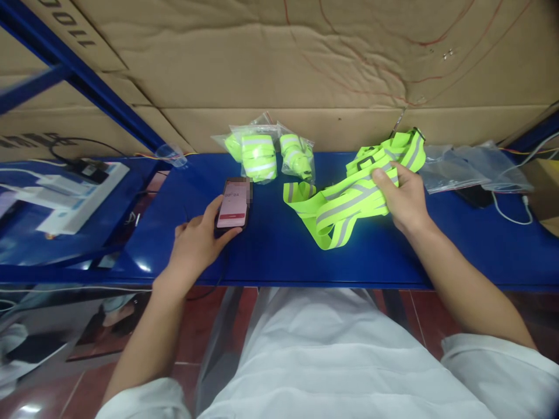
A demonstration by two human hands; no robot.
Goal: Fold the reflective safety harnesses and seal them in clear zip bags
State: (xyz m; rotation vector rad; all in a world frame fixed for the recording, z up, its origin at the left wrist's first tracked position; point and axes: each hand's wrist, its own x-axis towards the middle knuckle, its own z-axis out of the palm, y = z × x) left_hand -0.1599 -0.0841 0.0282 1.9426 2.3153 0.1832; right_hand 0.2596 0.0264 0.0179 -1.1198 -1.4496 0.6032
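My left hand (196,238) grips a smartphone (233,205) with a lit pinkish screen, thumb along its lower edge and fingers at its left side. On the right, my right hand (404,195) is closed around a bundle of neon-yellow reflective straps (349,201) with grey stripes. The straps hang in loops toward the middle of the blue shelf, and black buckles show at their far end. Behind the phone, two clear bags with rolled neon straps, a larger bag (258,157) and a smaller bag (297,154), stand against the cardboard.
Flat clear plastic bags (471,166) lie on the blue shelf (271,256) at the right, over a dark object with a white cable (509,216). A white power strip (87,201) with plugs sits left. Cardboard (262,70) with red wires backs the shelf.
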